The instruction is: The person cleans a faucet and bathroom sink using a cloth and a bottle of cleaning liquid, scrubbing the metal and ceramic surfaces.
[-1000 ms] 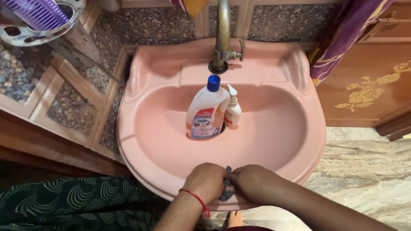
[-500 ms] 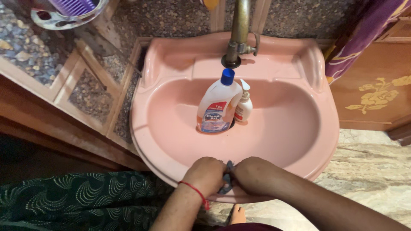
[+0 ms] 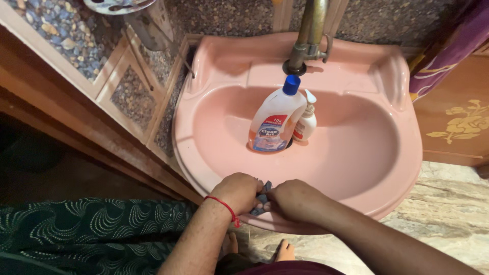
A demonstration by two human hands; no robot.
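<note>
My left hand [image 3: 237, 193] and my right hand [image 3: 293, 199] meet at the front rim of a pink wash basin [image 3: 402, 158]. Both are closed around a small dark blue-grey cloth [image 3: 262, 199], which is mostly hidden between the fingers. A red thread circles my left wrist. Inside the bowl, over the drain, stands a white bottle with a blue cap [image 3: 275, 120]. A smaller white pump bottle [image 3: 305, 123] leans against it on the right.
A brass tap [image 3: 308, 38] rises at the back of the basin. A pebble-patterned wall with wooden frames [image 3: 122, 97] lies to the left. A carved wooden panel [image 3: 461, 125] and purple fabric [image 3: 448, 46] are at right. Marble floor [image 3: 448, 214] and my bare feet show below.
The view has swung so the basin sits further right and lower in frame. My hands stay together on the cloth at the front rim. The bottles have not moved in the bowl.
</note>
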